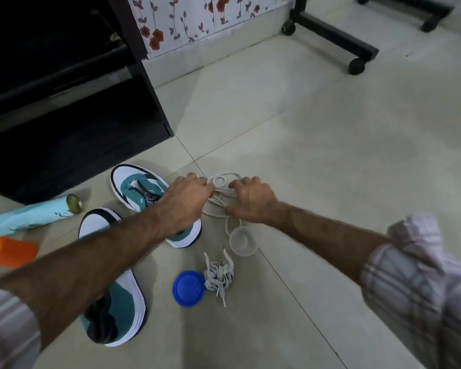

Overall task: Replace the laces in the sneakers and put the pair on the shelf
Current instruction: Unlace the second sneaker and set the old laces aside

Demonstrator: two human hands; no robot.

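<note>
Two teal and white sneakers lie on the tiled floor, one farther off (139, 189) and one nearer (117, 310) partly under my left forearm. A tangle of white laces (221, 194) lies on the floor between my hands. My left hand (186, 195) has its fingers curled into the tangle's left side. My right hand (250, 199) curls over its right side, thumb at a strand. A bundle of flat grey laces (220, 275) lies nearer to me.
A dark shelf unit (64, 102) stands at the left. A blue lid (189, 288) and a clear cup (243, 241) lie by the laces. A light blue bottle (32, 214) and an orange container (8, 251) lie at the left. A wheeled stand (336, 33) is far back.
</note>
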